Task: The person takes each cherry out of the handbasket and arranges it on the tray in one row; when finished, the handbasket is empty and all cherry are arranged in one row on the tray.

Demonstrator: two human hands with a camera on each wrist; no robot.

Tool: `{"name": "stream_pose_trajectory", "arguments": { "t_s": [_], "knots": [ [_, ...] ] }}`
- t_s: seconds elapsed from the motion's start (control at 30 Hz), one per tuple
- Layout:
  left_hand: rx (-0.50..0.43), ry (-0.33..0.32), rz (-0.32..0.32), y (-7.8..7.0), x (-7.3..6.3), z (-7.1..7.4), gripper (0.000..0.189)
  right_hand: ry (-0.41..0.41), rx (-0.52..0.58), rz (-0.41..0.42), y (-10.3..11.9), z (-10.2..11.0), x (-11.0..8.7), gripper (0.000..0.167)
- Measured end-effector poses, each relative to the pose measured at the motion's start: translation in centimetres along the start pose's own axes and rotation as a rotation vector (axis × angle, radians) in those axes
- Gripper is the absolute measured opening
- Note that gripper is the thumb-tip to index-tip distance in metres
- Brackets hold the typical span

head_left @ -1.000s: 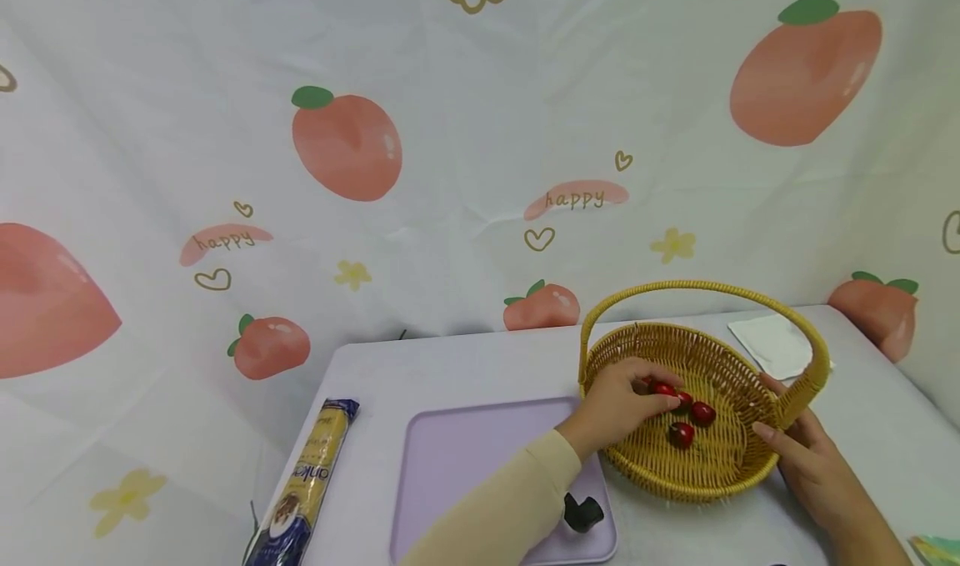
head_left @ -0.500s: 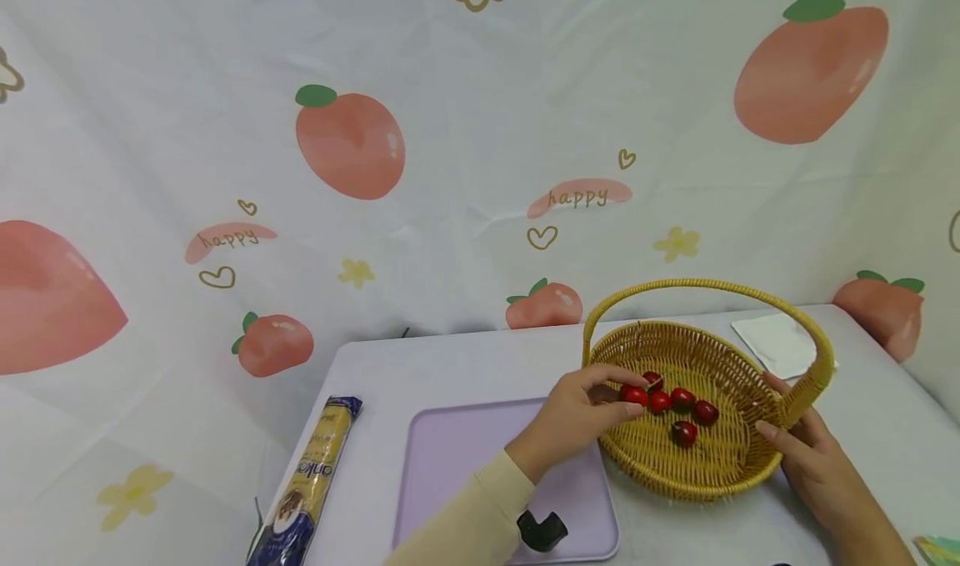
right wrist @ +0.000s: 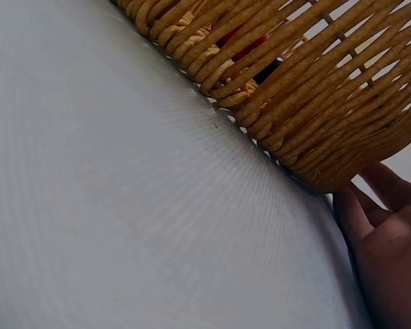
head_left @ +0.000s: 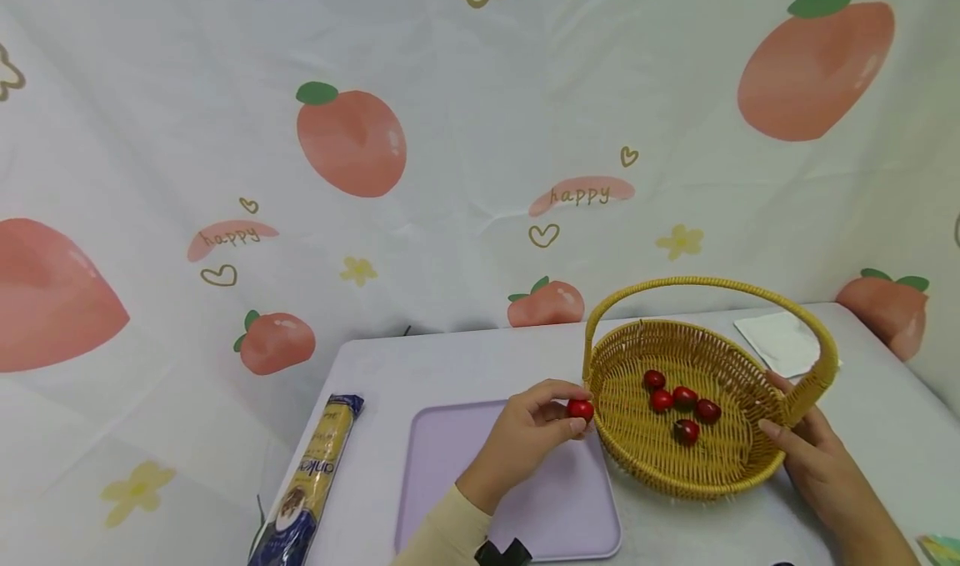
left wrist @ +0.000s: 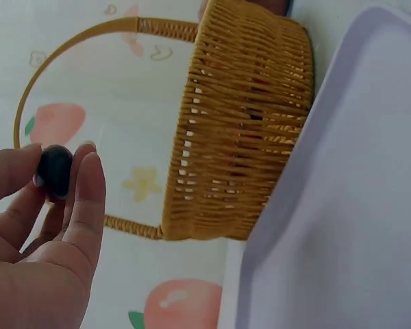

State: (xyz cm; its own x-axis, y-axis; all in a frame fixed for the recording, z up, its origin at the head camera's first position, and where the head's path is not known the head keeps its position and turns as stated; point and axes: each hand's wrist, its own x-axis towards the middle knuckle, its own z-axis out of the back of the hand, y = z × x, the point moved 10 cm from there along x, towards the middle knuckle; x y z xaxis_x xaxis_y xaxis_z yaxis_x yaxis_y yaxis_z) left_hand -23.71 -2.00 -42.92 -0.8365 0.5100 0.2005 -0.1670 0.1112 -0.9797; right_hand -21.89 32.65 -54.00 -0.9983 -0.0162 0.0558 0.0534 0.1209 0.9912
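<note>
My left hand pinches a red cherry between thumb and fingertips, just outside the left side of the yellow wicker basket. The left wrist view shows that cherry looking dark, held beside the basket's woven wall. Several more cherries lie on the basket's floor. At the basket's right side, my right hand grips the rim near the foot of the handle, thumb over the edge and the other fingers mostly hidden outside. In the right wrist view its fingers touch the wickerwork.
A lilac tray lies left of the basket, under my left forearm. A long gold and blue packet rests along the table's left edge. Behind the basket is a white flat packet. A fruit-printed cloth hangs behind the table.
My left hand has come up out of the basket and moved left with a cherry between its fingers. The right hand stays on the basket's rim.
</note>
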Motion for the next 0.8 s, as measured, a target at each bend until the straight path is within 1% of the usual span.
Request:
{"name": "stream_pose_trajectory", "arguments": {
  "t_s": [0.1, 0.23, 0.3, 0.37, 0.47, 0.53, 0.63, 0.8],
  "knots": [
    [-0.054, -0.021, 0.019, 0.8, -0.8, 0.7, 0.035, -0.002, -0.004, -0.001, 0.1, 0.0, 0.1, 0.071],
    [-0.068, -0.077, 0.065, 2.5, -1.6, 1.6, 0.035, 0.004, 0.000, 0.009, 0.3, -0.1, 0.2, 0.071],
    [-0.054, -0.119, 0.084, 3.3, -2.0, 2.1, 0.034, 0.004, -0.002, 0.011, 0.3, -0.1, 0.2, 0.071],
    [-0.015, -0.162, 0.109, 4.2, -2.3, 2.7, 0.032, 0.007, -0.002, 0.017, 0.3, -0.1, 0.2, 0.071],
    [0.042, -0.200, 0.137, 5.5, -2.6, 3.1, 0.029, 0.008, -0.003, 0.020, 0.2, -0.1, 0.2, 0.071],
    [0.076, -0.206, 0.155, 6.3, -2.7, 3.1, 0.028, 0.009, -0.004, 0.019, 0.2, -0.1, 0.2, 0.071],
    [0.113, -0.194, 0.164, 7.1, -2.8, 2.7, 0.027, 0.005, -0.010, 0.010, 0.1, -0.1, 0.1, 0.071],
    [0.175, -0.167, 0.126, 7.5, -2.8, 1.6, 0.024, 0.000, -0.016, -0.001, 0.0, 0.0, 0.1, 0.071]
  ]
}}
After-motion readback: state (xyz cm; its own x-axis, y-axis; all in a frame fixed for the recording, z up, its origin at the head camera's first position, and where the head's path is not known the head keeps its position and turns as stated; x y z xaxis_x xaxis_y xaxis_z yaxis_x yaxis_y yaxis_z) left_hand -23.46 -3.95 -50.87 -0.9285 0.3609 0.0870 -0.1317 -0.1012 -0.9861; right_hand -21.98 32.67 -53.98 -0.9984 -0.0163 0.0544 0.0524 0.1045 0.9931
